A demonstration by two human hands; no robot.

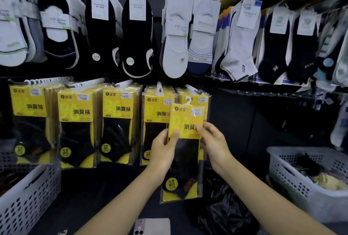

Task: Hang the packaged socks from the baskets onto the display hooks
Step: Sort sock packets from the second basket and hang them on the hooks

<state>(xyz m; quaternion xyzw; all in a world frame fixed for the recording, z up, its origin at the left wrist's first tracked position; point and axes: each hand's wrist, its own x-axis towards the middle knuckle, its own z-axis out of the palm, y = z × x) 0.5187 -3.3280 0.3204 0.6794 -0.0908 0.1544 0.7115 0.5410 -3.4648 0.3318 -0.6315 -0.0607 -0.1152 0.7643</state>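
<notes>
Holds one sock pack [185, 157] upright in both hands, near the middle of the scene, just in front of the rightmost stack of hanging packs [199, 101]. Pinches the pack's left edge with the left hand [163, 151], thumb flat on the yellow card front, fingers curled behind. Grips the right edge with the right hand [212, 140], thumb on the card front, the other fingers wrapped round the back of the wrapper. Reaches up and forward with both bare forearms from the near edge, the left wrist a little lower than the right.

Carries the pack's small white hanger [188, 100] just below the tip of the rightmost display hook [191, 88]; cannot tell whether the two touch.

To the left, four more stacks [79, 121] of the same yellow-carded packs, each on its own hook. Above, farther up the wall, a row of loose socks [175, 46] in black, white and grey on paper bands.

At near right, a white perforated basket [282, 161] with dark and yellow packs inside. At near left, a second white basket [28, 200]. Between them, low down, a crumpled black plastic bag [226, 216] and, at the very near edge, a phone [152, 226] lying flat.
</notes>
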